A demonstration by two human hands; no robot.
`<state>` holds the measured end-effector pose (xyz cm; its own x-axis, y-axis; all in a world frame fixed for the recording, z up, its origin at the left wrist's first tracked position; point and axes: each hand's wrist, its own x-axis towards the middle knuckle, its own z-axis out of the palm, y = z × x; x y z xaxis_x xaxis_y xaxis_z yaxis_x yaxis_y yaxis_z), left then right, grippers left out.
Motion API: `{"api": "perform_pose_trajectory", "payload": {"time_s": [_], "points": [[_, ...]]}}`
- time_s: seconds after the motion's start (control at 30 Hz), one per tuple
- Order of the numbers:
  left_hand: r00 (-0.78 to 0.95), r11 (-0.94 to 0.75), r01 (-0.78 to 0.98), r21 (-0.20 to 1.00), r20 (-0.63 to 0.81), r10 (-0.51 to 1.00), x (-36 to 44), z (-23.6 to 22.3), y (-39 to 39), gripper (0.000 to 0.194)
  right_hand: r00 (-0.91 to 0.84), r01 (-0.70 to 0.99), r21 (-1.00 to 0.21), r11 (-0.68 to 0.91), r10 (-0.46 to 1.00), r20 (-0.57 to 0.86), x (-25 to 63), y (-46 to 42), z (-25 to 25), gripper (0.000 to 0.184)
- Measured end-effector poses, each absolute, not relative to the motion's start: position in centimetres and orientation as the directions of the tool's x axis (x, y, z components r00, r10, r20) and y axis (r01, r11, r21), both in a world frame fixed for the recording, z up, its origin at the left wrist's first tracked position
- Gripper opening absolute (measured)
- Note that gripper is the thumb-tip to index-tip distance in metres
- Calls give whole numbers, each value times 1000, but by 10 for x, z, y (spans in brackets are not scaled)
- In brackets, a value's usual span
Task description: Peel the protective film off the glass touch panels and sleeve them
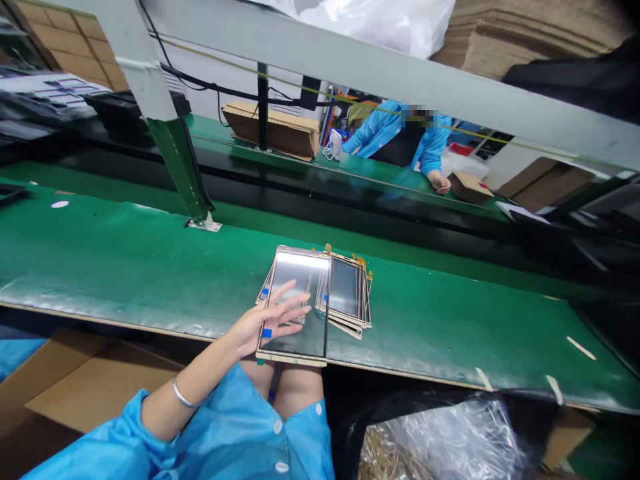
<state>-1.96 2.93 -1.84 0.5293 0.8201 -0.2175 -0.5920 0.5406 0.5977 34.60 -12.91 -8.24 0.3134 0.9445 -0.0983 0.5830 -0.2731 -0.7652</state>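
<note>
One left hand (pixel 256 325), fingers (pixel 291 305) splayed at panel (pixel 303 343), forearm (pixel 197 379) slanting (silver bangle (pixel 183 395))

A clear, dark-bordered rectangular panel (pixel 310 340) is partly hiding a fanned stack of pale-edged rectangular panels (pixel 346 287), whose overlapping edges are defeating any count. Whether the bare, spread left hand (pixel 261 319) is lying above or beneath the clear panel is proving impossible to tell (its bright blue cloth sleeve (pixel 100 447) is running off the bottom edge). That edge is also cutting a crumpled transparent plastic bag (pixel 450 433); the top edge is cropping a milky white plastic bag (pixel 380 27).
</note>
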Motion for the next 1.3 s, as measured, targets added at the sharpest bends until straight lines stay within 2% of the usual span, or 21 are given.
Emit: {"api": "perform_pose_trajectory", "payload": {"time_s": [0.1, 0.17, 0.23, 0.33, 0.4, 0.5, 0.63, 0.73, 0.8, 0.9, 1.0, 1.1, 1.2, 1.27, 1.3], "points": [[543, 517, -593, 617, -168, 823, -12, -18, 24, 54, 370, 551, -786, -279, 927, -70, 320, -132, -86, 27], [545, 494, -593, 636, -135, 828, -8, -16, 20, 52, 316, 464, -858, -220, 946, -71, 288, -112, -77, 33], [541, 468, -593, 655, -107, 834, -7, -14, 16, 50, 128, 342, -929, -140, 987, -101, 253, -85, -61, 36], [520, 425, -590, 686, -79, 850, -7, -10, 10, 47, -121, 350, -935, -64, 986, -113, 218, -54, -36, 30], [511, 403, -584, 705, -66, 857, -9, -8, 7, 46, -194, 436, -900, -20, 974, -115, 211, -46, -27, 24], [486, 369, -584, 724, -53, 873, -10, -6, 3, 46, -245, 564, -822, 81, 967, -72, 213, -43, -23, 24], [430, 333, -565, 755, -75, 900, -7, -2, -2, 46, -324, 703, -659, 267, 945, 37, 214, -39, -23, 26], [389, 311, -568, 762, -85, 917, -4, 0, -3, 45, -383, 753, -540, 376, 918, 105, 208, -35, -20, 27], [362, 296, -588, 753, -82, 928, -5, -4, -2, 45, -404, 745, -522, 415, 904, 143, 202, -32, -17, 27], [352, 298, -606, 738, -87, 932, -7, -15, 4, 50, -455, 663, -590, 462, 874, 172, 188, -26, -8, 24], [418, 375, -605, 703, -120, 900, -8, -31, 10, 52, -489, 540, -727, 425, 861, 140, 168, -6, 7, 20], [486, 463, -639, 614, -145, 862, -6, -45, 12, 51, -512, 341, -892, 296, 854, 88, 141, 29, 25, 16], [534, 509, -687, 519, -115, 838, -3, -54, 12, 61, -553, 127, -990, 66, 833, -15, 123, 64, 46, 14], [573, 535, -697, 478, -78, 816, -2, -57, 10, 69, -477, -29, -1000, -6, 879, 9, 130, 77, 61, 13], [589, 542, -697, 470, -56, 806, -2, -57, 9, 71, -365, -126, -991, 43, 927, 86, 141, 79, 68, 12]]}}
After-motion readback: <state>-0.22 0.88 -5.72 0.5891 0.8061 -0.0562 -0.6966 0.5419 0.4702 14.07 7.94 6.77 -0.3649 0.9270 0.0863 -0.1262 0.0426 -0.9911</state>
